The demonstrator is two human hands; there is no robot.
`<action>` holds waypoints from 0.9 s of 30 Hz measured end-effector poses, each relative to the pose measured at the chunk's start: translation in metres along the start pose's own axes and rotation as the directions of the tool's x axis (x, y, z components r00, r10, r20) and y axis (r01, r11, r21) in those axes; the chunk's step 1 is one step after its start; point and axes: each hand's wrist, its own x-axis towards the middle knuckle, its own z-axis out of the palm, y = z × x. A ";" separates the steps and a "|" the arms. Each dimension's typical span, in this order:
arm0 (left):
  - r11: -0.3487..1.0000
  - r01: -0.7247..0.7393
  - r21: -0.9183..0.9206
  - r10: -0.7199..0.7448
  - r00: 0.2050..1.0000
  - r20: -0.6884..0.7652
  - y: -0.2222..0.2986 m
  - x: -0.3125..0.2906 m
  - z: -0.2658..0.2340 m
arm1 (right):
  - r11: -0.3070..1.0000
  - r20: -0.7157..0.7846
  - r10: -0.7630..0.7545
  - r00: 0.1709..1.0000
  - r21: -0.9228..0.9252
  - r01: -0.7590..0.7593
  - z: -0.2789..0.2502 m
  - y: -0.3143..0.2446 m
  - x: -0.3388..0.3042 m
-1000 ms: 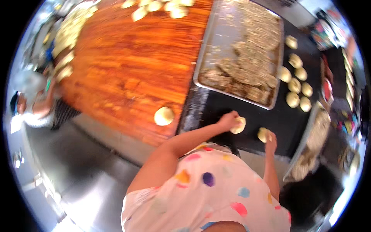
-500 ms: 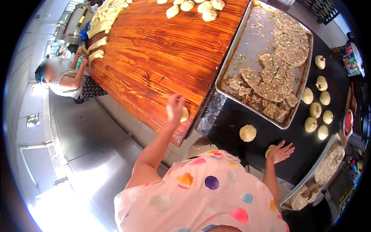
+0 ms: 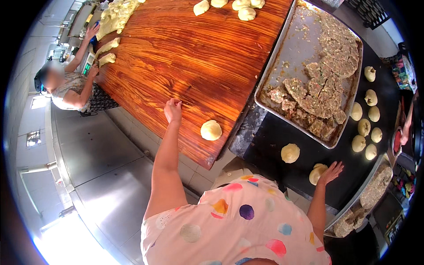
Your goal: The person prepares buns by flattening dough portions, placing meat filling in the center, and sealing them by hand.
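My left hand (image 3: 173,110) hovers at or just over the wooden table, its fingertips pinched together; what they hold, if anything, is too small to make out. To its right, apart from it, a round dough ball (image 3: 211,130) sits near the table's front corner. Out to the right, my right hand (image 3: 331,172) has its fingers stretched out above the black worktop, beside a dough ball (image 3: 316,174) that it seems to touch with its edge. Another dough ball (image 3: 290,153) lies a little farther left on the black surface.
A metal tray (image 3: 282,115) of chopped filling spans the black worktop (image 3: 269,145). Several dough pieces (image 3: 358,143) stand right of it. Beyond, the wooden table (image 3: 185,57) bears more dough balls (image 3: 246,14) and a dough slab (image 3: 117,20). A co-worker (image 3: 73,86) stands far left; another person's arm (image 3: 408,117) shows at right.
My left hand has moved left, away from the dough ball on the wooden table, and its fingers have closed. My right hand stays by its dough ball. The co-worker has raised an arm toward the slab.
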 end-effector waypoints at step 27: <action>0.422 -0.129 -0.898 0.743 0.617 0.260 0.334 -0.127 0.004 | 0.991 -0.065 0.083 0.994 -0.103 -0.089 0.000 -0.017 -0.007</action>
